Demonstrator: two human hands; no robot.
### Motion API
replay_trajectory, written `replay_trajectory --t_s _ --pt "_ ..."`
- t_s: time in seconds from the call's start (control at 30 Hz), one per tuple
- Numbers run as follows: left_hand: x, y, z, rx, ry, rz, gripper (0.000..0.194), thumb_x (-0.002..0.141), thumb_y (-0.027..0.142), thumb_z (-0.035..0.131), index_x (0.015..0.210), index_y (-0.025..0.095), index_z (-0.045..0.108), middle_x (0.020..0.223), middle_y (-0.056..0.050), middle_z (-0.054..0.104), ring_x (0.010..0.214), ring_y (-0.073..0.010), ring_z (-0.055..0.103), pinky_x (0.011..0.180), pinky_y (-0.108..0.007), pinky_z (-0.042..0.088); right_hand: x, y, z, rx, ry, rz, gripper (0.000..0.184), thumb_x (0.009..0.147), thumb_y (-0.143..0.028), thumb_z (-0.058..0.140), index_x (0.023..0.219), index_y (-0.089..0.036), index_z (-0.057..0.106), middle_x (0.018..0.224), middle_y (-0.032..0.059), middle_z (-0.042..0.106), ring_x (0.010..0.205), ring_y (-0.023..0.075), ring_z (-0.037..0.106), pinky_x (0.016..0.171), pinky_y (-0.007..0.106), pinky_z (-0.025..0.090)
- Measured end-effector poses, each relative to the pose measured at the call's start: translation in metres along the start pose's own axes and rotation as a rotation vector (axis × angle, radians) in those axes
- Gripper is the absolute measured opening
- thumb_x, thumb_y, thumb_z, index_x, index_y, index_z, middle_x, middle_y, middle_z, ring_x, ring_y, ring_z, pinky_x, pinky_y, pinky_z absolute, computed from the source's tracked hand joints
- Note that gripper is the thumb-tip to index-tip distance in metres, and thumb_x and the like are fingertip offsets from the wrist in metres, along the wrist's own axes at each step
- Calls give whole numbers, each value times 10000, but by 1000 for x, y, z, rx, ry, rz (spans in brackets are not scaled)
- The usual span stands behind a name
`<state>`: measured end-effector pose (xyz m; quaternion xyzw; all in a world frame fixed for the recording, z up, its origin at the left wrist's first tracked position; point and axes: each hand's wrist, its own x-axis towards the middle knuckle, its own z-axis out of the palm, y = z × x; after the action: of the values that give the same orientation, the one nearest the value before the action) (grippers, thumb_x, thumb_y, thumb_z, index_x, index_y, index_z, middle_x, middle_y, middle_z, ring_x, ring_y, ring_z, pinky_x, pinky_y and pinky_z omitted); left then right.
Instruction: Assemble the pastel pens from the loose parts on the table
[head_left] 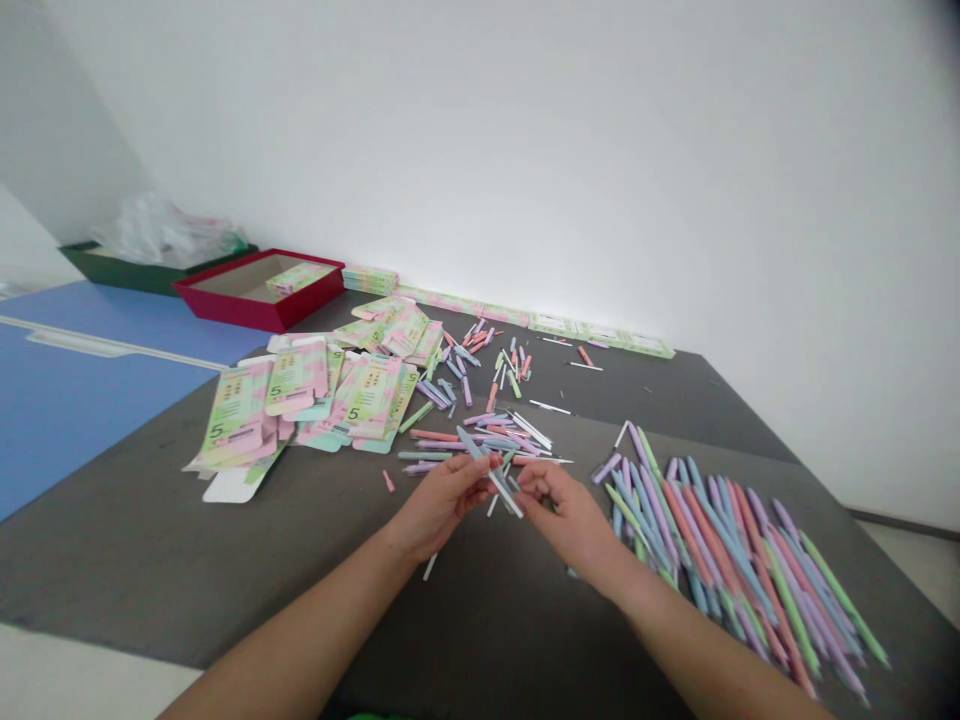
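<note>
My left hand (pixel 448 498) is closed in a pinch around a blue pen barrel (pixel 472 444), which slants down to the right. A white refill (pixel 507 494) sticks out at its lower end. Just to the right, the fingers of my right hand (pixel 568 512) are curled together close to that end; what they hold, if anything, is too small to make out. Behind my hands lies a loose pile of coloured pen barrels and white refills (pixel 531 428). Another white stick (pixel 430 567) shows below my left wrist.
Many assembled pastel pens (pixel 720 540) lie in a heap at right. Flat printed cartons (pixel 232 415) spread at left. Small pen parts (pixel 465 350) are scattered farther back. A red box (pixel 240 312) and a green box (pixel 127 268) with plastic bags stand back left. Packed cartons (pixel 555 325) line the wall.
</note>
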<state>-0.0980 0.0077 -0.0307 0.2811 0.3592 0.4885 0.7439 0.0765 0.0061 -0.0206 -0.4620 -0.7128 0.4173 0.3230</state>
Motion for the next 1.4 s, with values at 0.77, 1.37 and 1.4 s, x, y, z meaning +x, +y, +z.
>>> replay_trajectory --t_s 0.77,1.37,1.4 --pt "-11 -1 7 363 -254 21 201 711 307 670 817 137 688 737 -13 599 663 -103 516 653 -211 411 36 -27 -36 263 -324 145 225 794 -376 561 931 -200 525 555 -75 464 480 80 334 462 203 228" --pt "-8 -6 3 353 -296 -24 202 723 311 665 814 131 671 744 -13 607 680 -111 531 690 -246 411 59 -45 -50 -155 -655 3 245 819 -195 489 1061 -200 521 742 -12 655 694 156 601 649 260 412" --pt "-8 -7 2 352 -294 -26 204 723 312 664 816 131 671 741 -12 606 681 -112 532 690 -247 412 61 -45 -50 -163 -679 -6 248 819 -194 489 1065 -199 523 758 -8 656 716 160 607 671 268 419"
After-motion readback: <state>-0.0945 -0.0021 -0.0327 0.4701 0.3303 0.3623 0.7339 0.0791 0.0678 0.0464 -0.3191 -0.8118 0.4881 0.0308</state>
